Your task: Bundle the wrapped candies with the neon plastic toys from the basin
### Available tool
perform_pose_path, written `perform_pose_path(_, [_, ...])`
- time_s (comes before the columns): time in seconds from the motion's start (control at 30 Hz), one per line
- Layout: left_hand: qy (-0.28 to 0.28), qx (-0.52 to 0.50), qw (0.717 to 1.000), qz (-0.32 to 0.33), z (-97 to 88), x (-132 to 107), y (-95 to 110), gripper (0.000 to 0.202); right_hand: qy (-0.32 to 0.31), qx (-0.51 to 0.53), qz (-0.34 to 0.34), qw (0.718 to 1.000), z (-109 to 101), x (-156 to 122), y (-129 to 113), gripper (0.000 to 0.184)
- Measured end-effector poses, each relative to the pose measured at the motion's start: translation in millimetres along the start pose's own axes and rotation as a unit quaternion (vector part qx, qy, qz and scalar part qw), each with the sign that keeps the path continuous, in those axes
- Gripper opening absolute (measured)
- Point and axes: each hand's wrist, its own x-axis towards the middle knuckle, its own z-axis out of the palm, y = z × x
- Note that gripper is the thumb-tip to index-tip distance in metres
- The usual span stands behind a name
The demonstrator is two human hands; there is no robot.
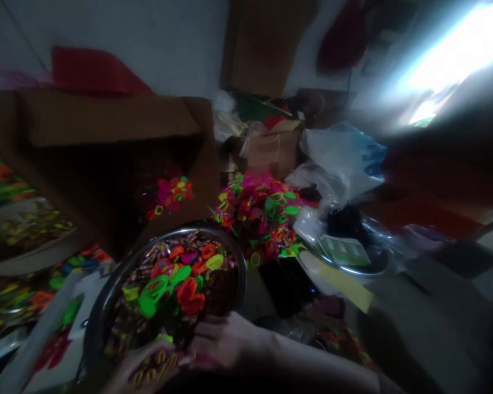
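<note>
Low in the view, my left hand (125,372) is curled around several small yellowish loop-shaped pieces (154,369). My right hand (230,339) is closed beside it, fingertips near the left hand, with a dark pink piece (205,361) at its fingers. Both hands are at the near edge of a round metal basin (91,328). Small wrapped pieces fill the basin, and on top lie bright plastic pieces, among them a green one (150,298) and an orange-red one (190,296). Blur and dim light hide fine detail.
An open cardboard box (115,117) stands behind the basin. Right of it is a heap of neon plastic pieces (257,205). A dark flat device (290,287), a metal tray (363,272) with a green card, and plastic bags (340,153) are further right. A pale bowl (28,260) is at left.
</note>
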Motion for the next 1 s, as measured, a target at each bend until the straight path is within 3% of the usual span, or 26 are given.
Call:
perform_pose_path(0.2, [-0.055, -0.028, 0.997, 0.034, 3.4, -6.5, 29.4, 0.024, 0.004, 0.208, 0.110, 0.972, -29.9, -0.8, -6.0, 0.035])
perform_pose_path(0.33, [-0.059, -0.041, 0.996, 0.050, 2.9, -9.6, 40.7, 0.017, -0.001, 0.258, 0.145, 0.955, -41.2, -0.4, -10.9, 0.036])
perform_pose_path(0.7, [-0.075, -0.019, 0.995, 0.069, 1.4, -14.2, 18.0, 0.016, -0.008, 0.233, 0.117, 0.965, -36.8, 1.8, -11.6, 0.031])
perform_pose_path(1.0, [-0.137, 0.045, 0.982, 0.123, -7.4, -14.6, 16.9, 0.019, -0.056, 0.094, 0.076, 0.991, -27.1, 0.5, -12.5, 0.025])
